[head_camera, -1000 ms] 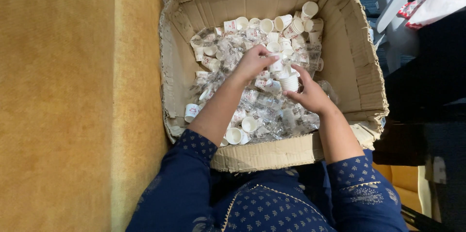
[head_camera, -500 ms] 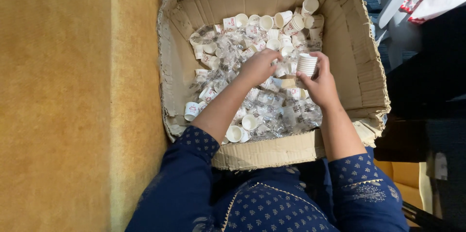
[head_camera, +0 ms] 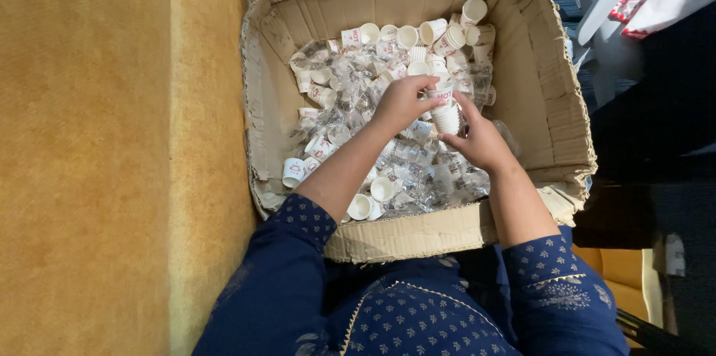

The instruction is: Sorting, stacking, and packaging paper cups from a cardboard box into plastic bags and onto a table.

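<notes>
Left hand (head_camera: 403,102) and right hand (head_camera: 481,140) close together, fingers curled in a grip, both forearms extended forward.

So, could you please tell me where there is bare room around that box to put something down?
The ochre surface left of the cardboard box is bare. Inside, small paper cups and clear wrappers cover the floor; only its far wall is bare. It is most crowded at the middle, where the left hand and right hand hold a cup stack.

A: Changes since a second ago?
B: Right hand (head_camera: 483,143) raised off the loose cups, now upright with a stack of white cups (head_camera: 447,114); left hand (head_camera: 403,102) moved onto the stack's top.
</notes>
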